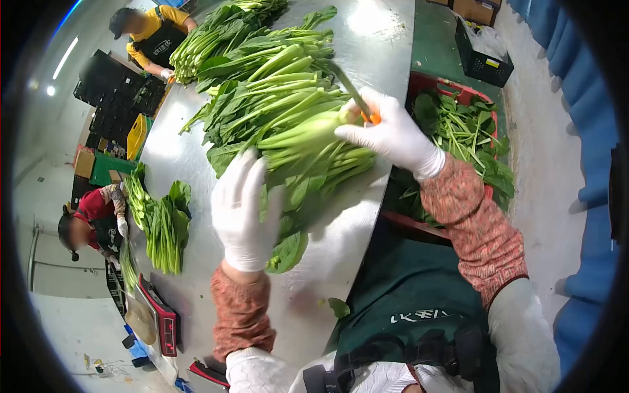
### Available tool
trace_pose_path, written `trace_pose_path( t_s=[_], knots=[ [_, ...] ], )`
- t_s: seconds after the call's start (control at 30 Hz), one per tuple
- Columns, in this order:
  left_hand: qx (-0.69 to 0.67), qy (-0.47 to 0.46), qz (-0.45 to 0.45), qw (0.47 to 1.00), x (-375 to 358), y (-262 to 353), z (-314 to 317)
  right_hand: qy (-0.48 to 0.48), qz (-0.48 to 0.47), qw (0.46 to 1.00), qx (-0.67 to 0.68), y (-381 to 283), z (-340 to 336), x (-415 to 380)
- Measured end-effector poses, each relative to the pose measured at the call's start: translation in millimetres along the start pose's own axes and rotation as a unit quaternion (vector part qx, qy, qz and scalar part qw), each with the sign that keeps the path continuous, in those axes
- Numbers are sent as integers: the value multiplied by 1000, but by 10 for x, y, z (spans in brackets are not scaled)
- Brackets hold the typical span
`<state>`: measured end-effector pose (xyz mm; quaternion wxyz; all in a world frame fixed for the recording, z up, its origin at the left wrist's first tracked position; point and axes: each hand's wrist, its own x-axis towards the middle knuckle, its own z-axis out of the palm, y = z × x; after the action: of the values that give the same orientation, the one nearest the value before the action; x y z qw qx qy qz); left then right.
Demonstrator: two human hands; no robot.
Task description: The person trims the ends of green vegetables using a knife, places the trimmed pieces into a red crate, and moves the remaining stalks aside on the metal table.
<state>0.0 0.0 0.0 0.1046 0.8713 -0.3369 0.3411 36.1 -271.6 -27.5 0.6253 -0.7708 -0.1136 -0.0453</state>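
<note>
My left hand [244, 213], in a white glove, is open with its fingers stretched out at the leafy end of a bunch of leafy greens [308, 133]; its thumb side is blurred. In my gloved right hand [393, 134], closed by the stem ends of that bunch, is a knife [350, 88] with an orange handle. Its blade points up and away over the table. More bunches of greens [282, 69] lie stacked behind, stems mostly to the right. A loose leaf [288, 252] lies near my left wrist.
The greens rest on a metal table [327, 262]. At right stands a red crate [495, 121] of loose leaves, with a black crate [481, 59] beyond. More greens [164, 229] and a red scale [160, 314] are at left. Two people [154, 42] work across the table.
</note>
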Motion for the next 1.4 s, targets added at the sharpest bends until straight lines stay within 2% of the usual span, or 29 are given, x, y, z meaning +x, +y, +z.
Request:
trace_pose_path(
  t_s=[0.03,0.07,0.1,0.17,0.2,0.23,0.3,0.33,0.43,0.6,0.7,0.73,0.77,0.83,0.87,0.9,0.97,1.03,1.07,1.2,1.23,1.3,1.33,1.4],
  knots=[
    [-28,-16,24,999,214,199,52,15,-39,999,1,-31,100,-94],
    [-4,-42,10,999,368,335,121,7,-85,988,126,-68,192,-191],
    [4,-32,29,999,523,611,271,11,-95,991,91,-170,-3,-432],
    [-117,-114,-2,987,524,711,345,39,-82,986,141,-137,20,-692],
    [-97,-68,8,993,543,823,415,36,-48,980,192,-161,-78,-793],
    [-92,-102,-5,991,547,903,389,66,-45,977,197,-70,-92,-881],
    [-71,-159,-38,984,528,1039,324,169,-106,979,-41,160,-129,-947],
    [-58,-168,-58,982,507,1075,335,180,-99,974,-94,208,-142,-1021],
    [-81,-114,-38,989,489,1168,403,153,-69,973,-157,243,-65,-1184],
    [-108,-127,-66,984,517,1327,431,161,-45,974,-153,352,-64,-1186],
    [-107,-132,-104,980,498,1319,527,154,-51,980,-113,561,-45,-1154],
    [-101,-135,-119,978,479,1307,553,140,-16,988,-64,774,-69,-1128],
    [-115,-147,-126,974,489,1304,526,149,87,984,50,1116,-74,-1075],
    [-141,-162,-142,966,534,1252,500,163,156,962,154,1034,-245,-1125],
    [-157,-156,-128,967,508,1206,544,134,109,970,172,925,-272,-1155],
    [-174,-189,-146,955,509,1204,556,104,74,967,222,773,-252,-1162],
    [-240,-199,-145,939,465,1196,644,-25,44,967,248,324,-353,-1172],
    [-363,-200,-83,906,493,1202,643,-93,15,924,370,345,-228,-1112],
    [-360,-203,-52,909,449,1149,655,-127,58,926,350,334,-267,-1103],
    [-345,-357,-101,862,439,1045,475,-72,-33,963,256,322,-75,-1108],
    [-358,-367,-104,852,401,1005,463,-61,-62,991,105,250,-109,-1146],
    [-384,-385,-107,832,315,939,442,-23,-126,992,6,280,-11,-1195],
    [-409,-408,-158,801,296,937,407,-13,-141,989,-39,268,9,-1222],
    [-392,-422,-130,807,245,888,396,-10,-137,988,-73,223,25,-1280]
  ],
)
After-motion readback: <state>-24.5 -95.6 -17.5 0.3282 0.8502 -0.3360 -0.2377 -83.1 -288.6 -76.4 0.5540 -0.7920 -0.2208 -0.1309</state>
